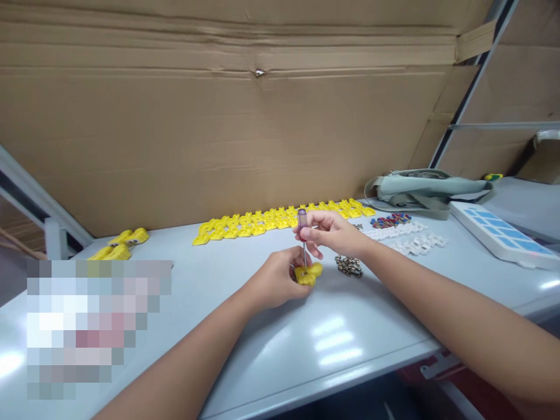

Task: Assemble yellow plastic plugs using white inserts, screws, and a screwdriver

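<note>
My left hand is closed around a small yellow plastic part, holding it just over the tabletop. In my right hand is a screwdriver with a clear purplish handle, pinched between thumb and fingers. It stands upright, and its thin metal shaft runs down to the yellow part, where the tip meets the top face. Whether a screw sits under the tip is too small to tell. Right of the yellow part lies a pile of small metal pieces.
Rows of yellow parts line the cardboard wall. Toward the right lie white pieces, red and blue pieces, a grey-green bag and a white case with blue panels. More yellow parts sit far left, behind a blurred-out patch.
</note>
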Motion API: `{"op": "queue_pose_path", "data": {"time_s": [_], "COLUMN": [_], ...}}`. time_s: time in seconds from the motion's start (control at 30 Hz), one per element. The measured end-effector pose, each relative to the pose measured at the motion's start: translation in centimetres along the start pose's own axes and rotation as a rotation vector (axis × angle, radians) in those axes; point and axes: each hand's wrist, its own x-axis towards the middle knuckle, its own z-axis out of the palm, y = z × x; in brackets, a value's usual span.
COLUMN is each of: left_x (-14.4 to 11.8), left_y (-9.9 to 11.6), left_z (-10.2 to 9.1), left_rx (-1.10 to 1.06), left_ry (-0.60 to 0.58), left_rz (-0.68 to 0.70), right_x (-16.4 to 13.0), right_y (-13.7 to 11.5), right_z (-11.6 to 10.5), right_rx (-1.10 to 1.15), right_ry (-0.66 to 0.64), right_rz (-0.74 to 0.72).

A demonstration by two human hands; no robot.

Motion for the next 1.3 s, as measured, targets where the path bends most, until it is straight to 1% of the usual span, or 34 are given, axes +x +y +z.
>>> {"op": "queue_pose_path", "data": {"time_s": [0.1, 0.17, 0.3, 0.4, 0.47, 0.53, 0.6, 0.73, 0.8, 0.93, 1.03, 1.1, 1.2, 1.23, 1.3], "left_x": [0.0, -0.1, 0.0, 0.0, 0.0, -0.1, -0.1, 0.0, 0.0, 0.0, -0.1, -0.1, -0.1, -0.1, -0.1], "left_y": [0.1, 0.1, -0.2, -0.4, -0.3, -0.3, -0.2, -0.2, -0.2, -0.1, 0.0, 0.0, 0.0, 0.0, 0.1], "left_z": [0.0, 0.0, 0.1, 0.1, 0.1, 0.1, 0.0, 0.0, 0.0, 0.0, 0.0, 0.0, 0.0, 0.0, -0.1], "left_rx": [-0.022, -0.034, -0.011, 0.012, 0.021, 0.030, 0.033, 0.004, 0.020, 0.030, 0.036, 0.061, 0.078, 0.079, 0.080], "left_ry": [0.004, 0.010, 0.010, 0.007, 0.014, 0.015, 0.014, 0.013, 0.017, 0.009, 0.016, 0.027, 0.034, 0.033, 0.028], "left_rz": [0.024, 0.017, 0.012, 0.047, 0.059, 0.037, 0.013, 0.031, 0.024, -0.007, -0.008, 0.002, 0.001, -0.004, -0.003], "right_x": [0.0, 0.0, 0.2, 0.2, 0.2, 0.2, 0.1, 0.1, 0.1, 0.1, 0.0, -0.1, -0.1, 0.0, 0.1], "right_y": [0.2, 0.3, 0.3, 0.3, 0.5, 0.7, 0.9, 1.1, 1.2, 1.0, 0.5, 0.1, -0.1, -0.2, -0.2], "right_z": [-0.1, 0.1, 0.8, 1.2, 1.2, 0.9, 0.4, -0.5, -0.6, -0.3, 0.0, 0.4, 1.4, 1.8, 2.5], "right_rx": [0.064, 0.108, 0.157, 0.073, 0.015, 0.007, 0.011, -0.013, -0.022, -0.062, -0.111, -0.173, -0.307, -0.318, -0.258], "right_ry": [-0.095, -0.119, -0.027, 0.056, 0.078, 0.056, 0.007, -0.112, -0.115, -0.020, -0.018, 0.035, 0.241, 0.322, 0.469], "right_rz": [0.056, 0.062, 0.035, 0.024, 0.015, 0.001, -0.009, 0.007, 0.005, -0.082, -0.120, -0.158, -0.254, -0.286, -0.335]}}
